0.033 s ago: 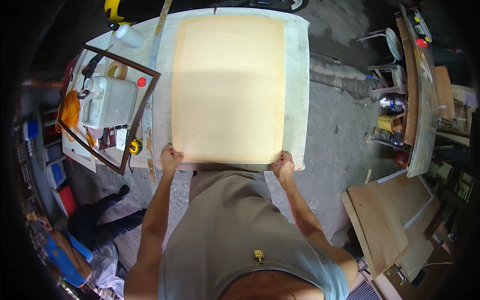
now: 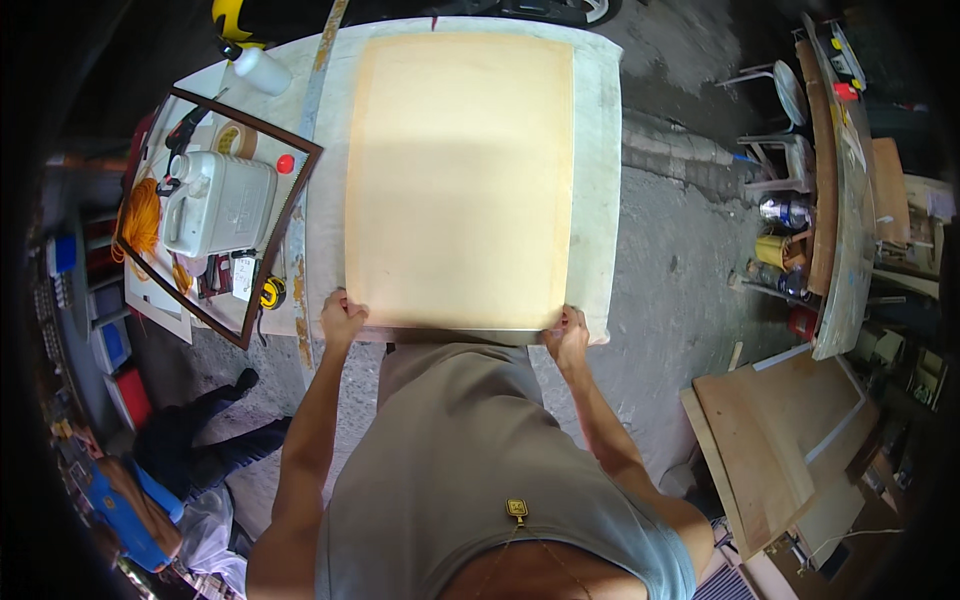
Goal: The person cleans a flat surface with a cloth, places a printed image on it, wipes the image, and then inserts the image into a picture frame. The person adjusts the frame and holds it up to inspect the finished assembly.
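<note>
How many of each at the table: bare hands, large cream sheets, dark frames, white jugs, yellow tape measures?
Left hand, right hand: 2
Cream sheet: 1
Dark frame: 1
White jug: 1
Yellow tape measure: 1
Total: 6

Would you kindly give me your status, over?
Left hand, right hand at near corners of cream panel. Panel on table. Dark frame, white jug leftward, clear of panel.
</note>
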`<act>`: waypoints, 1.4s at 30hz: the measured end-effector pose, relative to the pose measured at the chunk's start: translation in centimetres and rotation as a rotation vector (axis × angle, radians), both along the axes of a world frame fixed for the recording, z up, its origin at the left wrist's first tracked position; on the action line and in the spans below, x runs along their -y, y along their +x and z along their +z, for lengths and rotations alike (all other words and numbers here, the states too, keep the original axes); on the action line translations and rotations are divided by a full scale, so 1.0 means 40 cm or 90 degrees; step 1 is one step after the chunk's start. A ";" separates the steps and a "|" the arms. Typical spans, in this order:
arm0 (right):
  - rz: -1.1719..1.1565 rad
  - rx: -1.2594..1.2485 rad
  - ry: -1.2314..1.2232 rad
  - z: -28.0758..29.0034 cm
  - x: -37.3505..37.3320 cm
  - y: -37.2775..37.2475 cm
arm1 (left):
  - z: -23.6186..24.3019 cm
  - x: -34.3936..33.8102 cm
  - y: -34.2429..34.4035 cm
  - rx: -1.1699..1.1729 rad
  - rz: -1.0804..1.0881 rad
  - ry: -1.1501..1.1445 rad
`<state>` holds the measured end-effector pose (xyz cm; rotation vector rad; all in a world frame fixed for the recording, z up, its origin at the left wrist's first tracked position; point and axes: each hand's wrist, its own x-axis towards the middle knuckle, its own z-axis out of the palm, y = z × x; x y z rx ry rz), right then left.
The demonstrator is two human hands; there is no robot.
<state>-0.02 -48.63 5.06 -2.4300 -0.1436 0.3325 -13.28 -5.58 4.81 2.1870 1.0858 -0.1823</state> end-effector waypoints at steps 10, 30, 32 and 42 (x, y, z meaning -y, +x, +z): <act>-0.077 -0.048 -0.035 0.023 -0.152 0.477 | -0.014 -0.187 0.490 0.175 -0.062 0.148; -0.313 -0.205 -0.028 0.062 -0.333 0.696 | -0.093 -0.302 0.688 -0.010 0.059 0.056; -0.339 -0.248 0.006 0.049 -0.321 0.710 | -0.084 -0.302 0.701 -0.026 0.051 0.023; -0.380 -0.443 0.200 0.016 -0.273 0.753 | -0.137 -0.387 0.670 0.015 0.110 -0.297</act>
